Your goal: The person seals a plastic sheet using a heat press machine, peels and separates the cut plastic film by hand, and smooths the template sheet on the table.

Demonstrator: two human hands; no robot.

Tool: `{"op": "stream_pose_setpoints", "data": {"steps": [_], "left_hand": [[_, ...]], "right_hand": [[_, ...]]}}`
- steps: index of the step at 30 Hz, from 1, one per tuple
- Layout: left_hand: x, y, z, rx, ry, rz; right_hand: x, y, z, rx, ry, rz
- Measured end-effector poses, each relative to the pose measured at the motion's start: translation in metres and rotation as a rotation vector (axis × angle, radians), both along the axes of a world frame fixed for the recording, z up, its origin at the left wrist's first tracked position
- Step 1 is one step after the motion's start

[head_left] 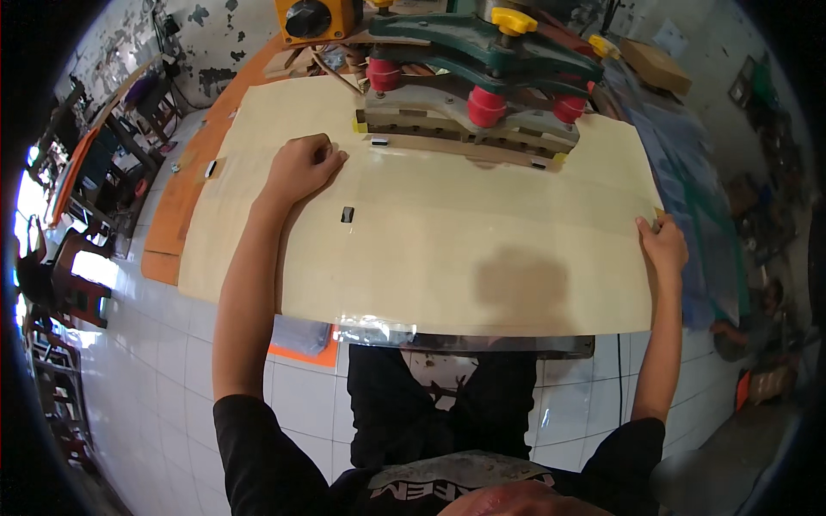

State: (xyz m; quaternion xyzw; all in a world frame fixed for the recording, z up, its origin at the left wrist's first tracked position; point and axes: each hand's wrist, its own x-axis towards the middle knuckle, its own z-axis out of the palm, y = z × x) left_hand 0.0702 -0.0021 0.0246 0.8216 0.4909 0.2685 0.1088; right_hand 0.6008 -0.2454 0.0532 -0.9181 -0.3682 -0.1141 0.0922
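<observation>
A wide cream sheet (413,258) covers the table in front of me. My left hand (303,168) rests on its left part, fingers curled in a loose fist, with nothing visible in them. To that hand's right, a small black-and-silver block (379,142) lies by the press (482,60), which has dark green arms, red cylinders and yellow knobs. Another small dark block (348,214) lies below the hand. At the sheet's right edge, my right hand (664,243) is closed, thumb near the bent fingers. A tiny yellowish bit shows at its fingertips; what it grips is unclear.
More small blocks lie at the sheet's left edge (211,169) and under the press's right end (539,164). An orange box with a black dial (308,19) stands at the back. Clear plastic sheeting (688,198) spreads on the right. Stools (86,297) stand far left.
</observation>
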Motion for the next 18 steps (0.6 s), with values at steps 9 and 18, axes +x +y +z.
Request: {"op": "stream_pose_setpoints", "data": {"steps": [9,18], "left_hand": [[-0.003,0.001,-0.001,-0.01,-0.061,-0.038],[-0.009,0.005,-0.004,-0.056,-0.056,-0.057]], "right_hand": [[0.054,0.008,-0.023,0.222,0.179,0.202],[-0.106,-0.036,0.003,0.613,0.034,0.725]]}}
